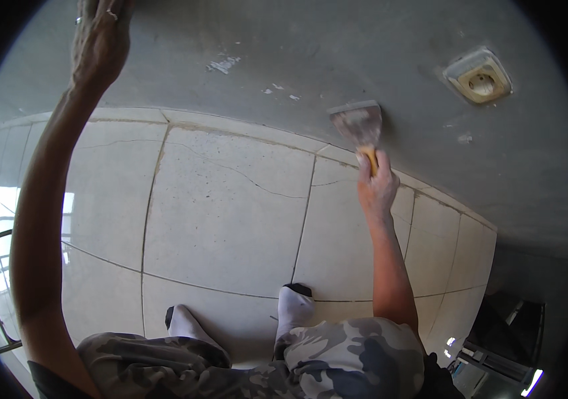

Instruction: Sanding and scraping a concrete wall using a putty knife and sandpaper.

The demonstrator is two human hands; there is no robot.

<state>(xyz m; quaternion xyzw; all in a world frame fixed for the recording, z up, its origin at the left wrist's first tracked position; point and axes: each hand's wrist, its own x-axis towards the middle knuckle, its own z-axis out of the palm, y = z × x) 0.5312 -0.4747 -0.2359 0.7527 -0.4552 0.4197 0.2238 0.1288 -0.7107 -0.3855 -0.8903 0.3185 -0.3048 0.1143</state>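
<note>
While the right hand (378, 191) clamps the scraper (360, 128) by its yellow handle (368, 158) and the left hand (101, 48), well apart, extends by the gray wall (310, 43), its grip impossible to tell, the blade (358, 119), near the wall's base, should work best pressed evenly at a shallow angle.

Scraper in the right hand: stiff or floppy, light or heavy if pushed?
The scraper probably flexes slightly at most: its broad blade looks thin but straight. Likely light, as the right hand alone holds it by the small handle. Residue smeared on the blade might make it drag a little.
</note>
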